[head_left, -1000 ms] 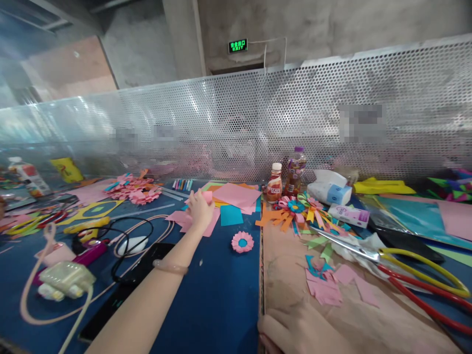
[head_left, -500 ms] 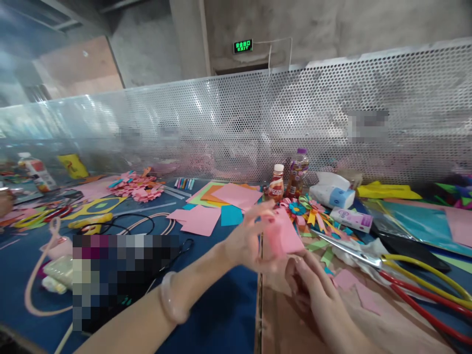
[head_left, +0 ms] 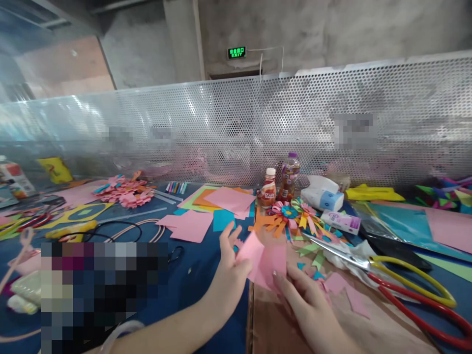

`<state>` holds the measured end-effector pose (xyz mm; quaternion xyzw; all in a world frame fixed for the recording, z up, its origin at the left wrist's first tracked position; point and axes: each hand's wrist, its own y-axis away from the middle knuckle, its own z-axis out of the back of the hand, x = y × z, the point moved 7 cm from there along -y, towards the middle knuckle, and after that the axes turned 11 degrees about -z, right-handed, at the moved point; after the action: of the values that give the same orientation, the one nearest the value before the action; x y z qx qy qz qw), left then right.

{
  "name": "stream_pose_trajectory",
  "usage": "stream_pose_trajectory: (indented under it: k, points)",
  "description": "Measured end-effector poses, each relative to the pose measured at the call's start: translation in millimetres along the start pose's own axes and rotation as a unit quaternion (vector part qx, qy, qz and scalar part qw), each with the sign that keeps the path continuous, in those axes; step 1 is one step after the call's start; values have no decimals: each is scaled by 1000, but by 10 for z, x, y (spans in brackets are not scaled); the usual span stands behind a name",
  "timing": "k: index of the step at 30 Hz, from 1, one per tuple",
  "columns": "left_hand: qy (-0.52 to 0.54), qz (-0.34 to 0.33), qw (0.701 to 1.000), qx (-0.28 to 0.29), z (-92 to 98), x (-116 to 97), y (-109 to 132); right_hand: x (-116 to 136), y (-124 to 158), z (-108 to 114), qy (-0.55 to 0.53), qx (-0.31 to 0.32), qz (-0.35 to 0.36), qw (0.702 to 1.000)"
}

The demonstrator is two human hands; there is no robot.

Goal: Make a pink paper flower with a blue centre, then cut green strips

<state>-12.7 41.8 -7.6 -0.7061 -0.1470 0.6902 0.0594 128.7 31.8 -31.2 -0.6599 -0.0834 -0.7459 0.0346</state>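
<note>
Out on the left, a heap of pink paper flowers (head_left: 135,192) looks finished. Next along, loose pink paper (head_left: 195,227) lies flat on the blue tabletop (head_left: 204,258), seemingly not yet worked. And here's the left hand (head_left: 226,280), thumb pressing the left side of a pink sheet (head_left: 271,263), other fingers spread upward. That sheet is off the table, between the hands: plain, tilted, bent into two panels, with no cuts that I can make out, though blur softens its right half. This piece looks barely begun, I'd judge. Behind it, ribbon rosettes (head_left: 291,211) appear made up. The right hand (head_left: 313,309) pinches the lower right corner; farther right, big scissors (head_left: 363,264) lie untouched.
</note>
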Motion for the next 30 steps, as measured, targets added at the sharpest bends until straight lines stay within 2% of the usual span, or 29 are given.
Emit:
stream_pose_trajectory:
  k: [3, 6, 10, 14, 17, 21, 26, 30]
  points:
    - [0, 59, 998, -5, 14, 107, 6, 19, 2, -14, 7, 11, -4, 1000]
    - [6, 66, 998, -23, 46, 108, 33, -22, 2, -16, -1, 20, -25, 999]
    - [67, 81, 993, -51, 46, 104, 42, -95, -11, -27, -27, 33, -38, 998]
    - [129, 105, 986, 6, -96, 87, 43, -204, -48, -34, -88, 41, -71, 993]
    - [143, 116, 982, 38, -160, 64, 69, -212, -45, 20, -53, 5, -81, 995]
    - [139, 104, 983, 51, -175, 33, 84, -117, -13, 32, -14, 5, -49, 999]
    - [155, 90, 982, 65, -205, 14, 82, -197, -13, -1, 9, 27, -103, 994]
    - [152, 87, 983, 60, -199, 17, 83, -178, 2, -3, 21, 23, -108, 994]
